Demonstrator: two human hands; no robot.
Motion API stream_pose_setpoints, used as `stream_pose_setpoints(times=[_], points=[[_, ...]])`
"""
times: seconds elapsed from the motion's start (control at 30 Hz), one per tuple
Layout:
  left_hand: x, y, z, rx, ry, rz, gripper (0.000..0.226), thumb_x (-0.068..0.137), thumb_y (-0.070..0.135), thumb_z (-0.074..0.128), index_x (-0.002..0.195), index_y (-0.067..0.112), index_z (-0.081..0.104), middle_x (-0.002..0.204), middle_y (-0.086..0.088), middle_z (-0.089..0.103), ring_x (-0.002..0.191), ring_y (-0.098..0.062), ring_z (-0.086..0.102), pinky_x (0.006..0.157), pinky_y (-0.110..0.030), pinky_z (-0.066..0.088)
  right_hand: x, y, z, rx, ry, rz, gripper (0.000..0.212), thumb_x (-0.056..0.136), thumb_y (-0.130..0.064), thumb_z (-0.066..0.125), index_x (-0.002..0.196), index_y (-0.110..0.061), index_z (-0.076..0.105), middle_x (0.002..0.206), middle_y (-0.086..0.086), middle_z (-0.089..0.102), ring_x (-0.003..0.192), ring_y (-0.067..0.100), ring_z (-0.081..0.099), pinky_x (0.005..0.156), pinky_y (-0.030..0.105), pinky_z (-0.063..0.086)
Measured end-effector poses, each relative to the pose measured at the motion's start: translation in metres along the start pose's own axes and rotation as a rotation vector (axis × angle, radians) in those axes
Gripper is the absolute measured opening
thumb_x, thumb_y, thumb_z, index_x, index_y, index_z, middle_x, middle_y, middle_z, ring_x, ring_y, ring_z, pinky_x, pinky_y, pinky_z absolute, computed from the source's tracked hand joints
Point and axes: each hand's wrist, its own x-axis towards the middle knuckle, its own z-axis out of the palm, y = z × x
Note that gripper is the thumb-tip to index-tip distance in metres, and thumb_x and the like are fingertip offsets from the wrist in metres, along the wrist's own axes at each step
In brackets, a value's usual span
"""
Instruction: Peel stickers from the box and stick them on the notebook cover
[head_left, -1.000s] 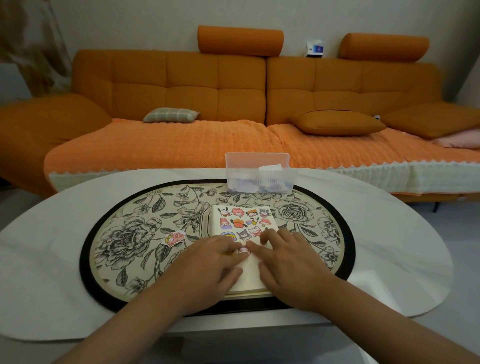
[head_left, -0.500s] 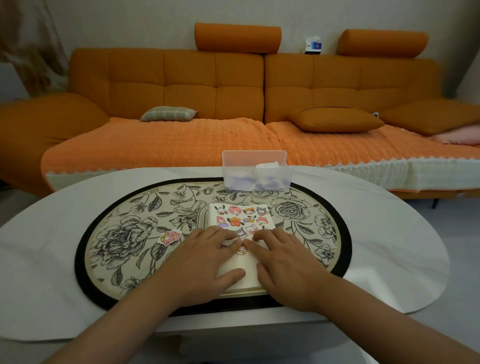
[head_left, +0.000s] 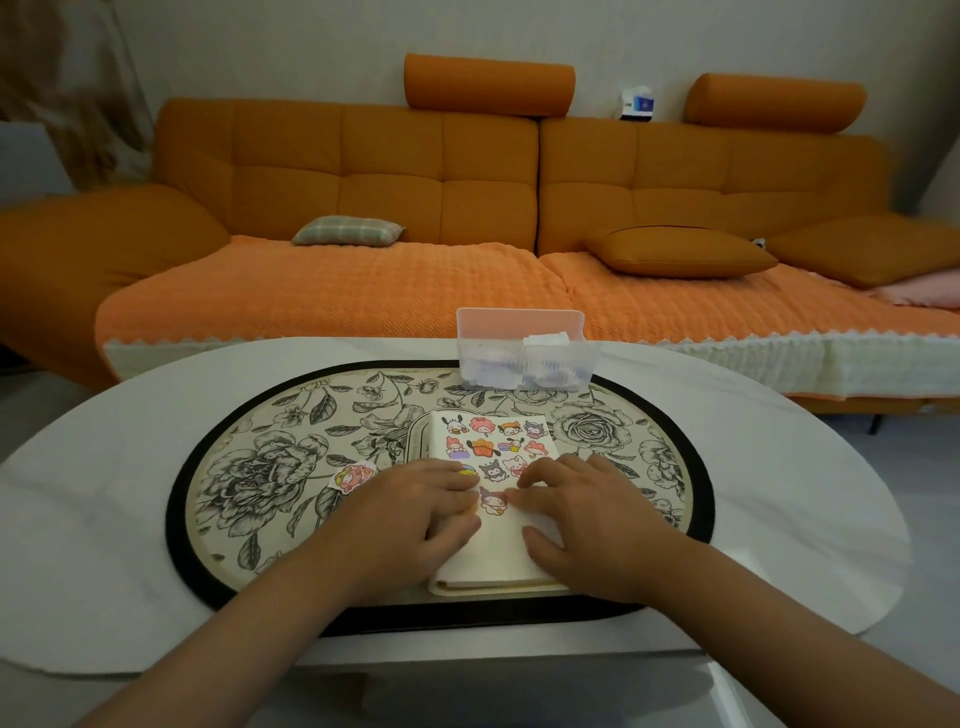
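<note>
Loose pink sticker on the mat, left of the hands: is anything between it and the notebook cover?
Only the person's own left hand, which rests on the left side of the notebook cover, right beside the loose sticker. Apart from that, just the flat floral mat lies between them.

the left hand (head_left: 415, 512) covers the left edge of the notebook (head_left: 493, 551) and about half of 1 striped sticker (head_left: 466, 472). the right hand (head_left: 587, 519) hides the cover's right side and lower right corner. the pink sticker (head_left: 491, 501) shows only in the gap between the 2 hands. what lies in the clear box (head_left: 524, 358) is a pale blur behind its wall. the print on the small carton (head_left: 638, 104) on the back of the sofa (head_left: 441, 171) is too small to read. the sofa runs off both side edges, both forearms run off the bottom, and the curtain (head_left: 67, 78) at top left is smeared.
</note>
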Motion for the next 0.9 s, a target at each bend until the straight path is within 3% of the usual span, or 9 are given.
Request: stream_pose_setpoints(times=[0.2, 0.33, 0.4, 0.63, 0.77, 0.9], points=[[0.001, -0.015, -0.017, 0.000, 0.114, -0.099, 0.056, 0.090, 0.058, 0.037, 0.133, 0.032, 0.061, 0.130, 0.021, 0.058, 0.121, 0.005, 0.043, 0.101, -0.027, 0.043, 0.030, -0.012, -0.011, 0.114, 0.117, 0.016, 0.041, 0.098, -0.045, 0.049, 0.136, -0.032, 0.059, 0.129, -0.010, 0.060, 0.116, 0.012, 0.055, 0.091, 0.029, 0.044], [-0.002, -0.043, -0.033, 0.056, 0.187, -0.252, 0.031, 0.097, 0.035, 0.055, 0.126, 0.035, 0.066, 0.118, 0.023, 0.058, 0.115, -0.002, 0.047, 0.092, -0.037, 0.050, 0.063, -0.036, -0.020, 0.198, 0.173, -0.003, 0.035, 0.099, -0.038, 0.050, 0.132, -0.033, 0.061, 0.124, -0.013, 0.061, 0.111, 0.011, 0.057, 0.081, 0.029, 0.047], [-0.007, -0.057, -0.039, 0.094, 0.164, -0.327, 0.029, 0.097, 0.032, 0.058, 0.125, 0.036, 0.066, 0.116, 0.021, 0.057, 0.115, -0.005, 0.047, 0.091, -0.037, 0.050, 0.079, -0.050, -0.021, 0.212, 0.175, -0.031, 0.034, 0.099, -0.037, 0.051, 0.132, -0.032, 0.062, 0.120, -0.011, 0.063, 0.104, 0.013, 0.059, 0.078, 0.029, 0.046], [-0.023, -0.084, -0.045, 0.109, 0.051, -0.441, 0.036, 0.098, 0.039, 0.054, 0.134, 0.034, 0.060, 0.123, 0.013, 0.054, 0.120, -0.011, 0.044, 0.098, -0.039, 0.045, 0.125, -0.091, -0.005, 0.127, 0.104, -0.138, 0.035, 0.099, -0.040, 0.052, 0.131, -0.031, 0.062, 0.118, -0.006, 0.069, 0.106, 0.018, 0.063, 0.081, 0.032, 0.051], [-0.028, -0.087, -0.045, 0.114, 0.019, -0.437, 0.036, 0.095, 0.053, 0.054, 0.126, 0.039, 0.065, 0.117, 0.015, 0.054, 0.116, -0.011, 0.043, 0.093, -0.038, 0.045, 0.140, -0.099, 0.009, 0.009, 0.041, -0.167, 0.038, 0.100, -0.049, 0.044, 0.124, -0.029, 0.065, 0.109, 0.000, 0.062, 0.098, 0.023, 0.063, 0.069, 0.030, 0.046], [-0.029, -0.090, -0.047, 0.114, -0.001, -0.445, 0.032, 0.092, 0.054, 0.058, 0.121, 0.045, 0.067, 0.113, 0.016, 0.053, 0.114, -0.009, 0.043, 0.090, -0.038, 0.046, 0.148, -0.100, 0.014, -0.046, 0.009, -0.187, 0.041, 0.101, -0.051, 0.043, 0.126, -0.028, 0.065, 0.111, 0.000, 0.056, 0.097, 0.022, 0.061, 0.068, 0.030, 0.044]])
